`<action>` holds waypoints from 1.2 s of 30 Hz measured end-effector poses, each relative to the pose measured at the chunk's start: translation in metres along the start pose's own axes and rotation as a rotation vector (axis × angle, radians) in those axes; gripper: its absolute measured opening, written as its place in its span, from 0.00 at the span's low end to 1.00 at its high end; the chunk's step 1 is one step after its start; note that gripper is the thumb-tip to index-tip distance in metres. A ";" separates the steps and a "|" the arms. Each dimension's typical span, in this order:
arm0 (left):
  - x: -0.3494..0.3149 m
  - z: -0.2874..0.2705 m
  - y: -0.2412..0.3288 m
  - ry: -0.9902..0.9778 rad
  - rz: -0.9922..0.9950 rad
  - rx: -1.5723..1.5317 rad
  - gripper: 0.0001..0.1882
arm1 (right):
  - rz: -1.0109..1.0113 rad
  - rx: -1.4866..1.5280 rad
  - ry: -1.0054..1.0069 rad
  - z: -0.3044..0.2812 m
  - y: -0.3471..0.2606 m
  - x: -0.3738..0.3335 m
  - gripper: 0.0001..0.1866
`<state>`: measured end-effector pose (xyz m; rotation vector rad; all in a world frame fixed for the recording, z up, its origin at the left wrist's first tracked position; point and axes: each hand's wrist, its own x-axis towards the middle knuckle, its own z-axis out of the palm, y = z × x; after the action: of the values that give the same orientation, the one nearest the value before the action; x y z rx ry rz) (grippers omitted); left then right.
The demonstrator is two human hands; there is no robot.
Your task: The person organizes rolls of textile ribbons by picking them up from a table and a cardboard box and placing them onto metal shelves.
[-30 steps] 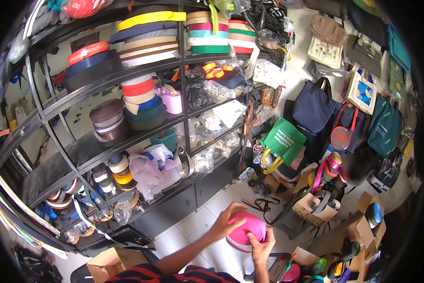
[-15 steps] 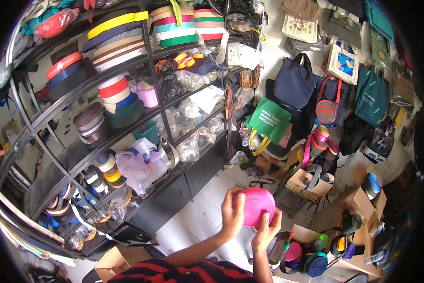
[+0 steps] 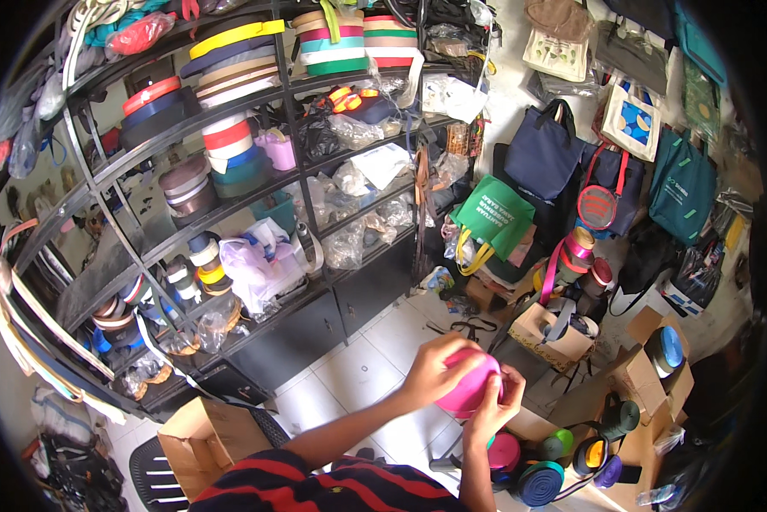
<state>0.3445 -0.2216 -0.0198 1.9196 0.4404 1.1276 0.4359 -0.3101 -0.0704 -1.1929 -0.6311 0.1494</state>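
Two-handed grip: pink strap roll (image 3: 466, 394) above white tile floor (image 3: 349, 369).
Left hand (image 3: 437, 369) closed on upper-left rim; right hand (image 3: 496, 408) clamps right rim, thumb on face. Likely light, flexible; support the rim against uncoiling. Beyond: dark cabinet doors (image 3: 379, 294).

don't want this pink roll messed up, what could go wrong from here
The pink webbing roll is held up between the left hand and right hand, above white floor tiles; if a grip loosened, it might drop and unwind. A blue webbing roll shows beside the right forearm, so a stray move could perhaps bump it. A loose black strap on the tiles might catch a foot.
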 end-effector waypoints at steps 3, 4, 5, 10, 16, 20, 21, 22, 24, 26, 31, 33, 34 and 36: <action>-0.032 0.063 0.007 0.549 -0.159 -0.237 0.09 | 0.110 0.109 0.065 -0.012 -0.002 -0.005 0.14; -0.042 0.079 0.011 0.554 -0.158 -0.237 0.10 | 0.058 0.018 0.154 -0.016 -0.002 -0.006 0.17; -0.049 0.089 0.012 0.521 -0.203 -0.276 0.11 | 0.041 0.004 0.157 -0.024 -0.004 -0.003 0.16; -0.053 0.078 0.017 0.023 -0.274 -0.360 0.15 | -0.004 -0.043 -0.073 -0.088 -0.003 0.014 0.14; -0.045 0.117 0.045 0.021 -0.135 -0.106 0.14 | 0.073 0.049 0.034 -0.110 -0.011 0.003 0.18; -0.066 0.151 0.051 0.400 -0.320 -0.170 0.16 | -0.003 -0.138 0.063 -0.112 -0.024 -0.012 0.19; -0.074 0.160 0.048 0.426 -0.324 -0.154 0.17 | -0.006 -0.150 0.066 -0.119 -0.023 -0.014 0.19; -0.077 0.163 0.048 0.353 -0.353 -0.189 0.17 | 0.023 -0.156 0.070 -0.125 -0.024 -0.013 0.18; -0.085 0.153 0.038 0.163 -0.430 -0.257 0.22 | 0.115 -0.118 0.045 -0.133 -0.019 -0.012 0.17; -0.091 0.138 0.024 0.007 -0.327 -0.209 0.32 | 0.181 -0.013 -0.044 -0.142 -0.005 -0.002 0.14; -0.092 0.080 0.037 -0.205 0.006 0.152 0.59 | 0.418 0.143 -0.316 -0.118 -0.013 0.024 0.10; -0.098 0.060 0.029 -0.086 0.032 0.228 0.57 | 0.286 0.034 -0.498 -0.090 -0.015 0.019 0.09; -0.099 0.049 0.028 -0.035 0.051 0.267 0.57 | 0.210 0.035 -0.521 -0.072 -0.016 0.012 0.08; -0.107 0.021 0.025 0.098 0.093 0.369 0.55 | 0.330 0.143 -0.599 -0.037 -0.022 0.001 0.09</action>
<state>0.3028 -0.3161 -0.0627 2.2265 0.6562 1.2731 0.4514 -0.3484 -0.0589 -1.1045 -0.9200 0.8397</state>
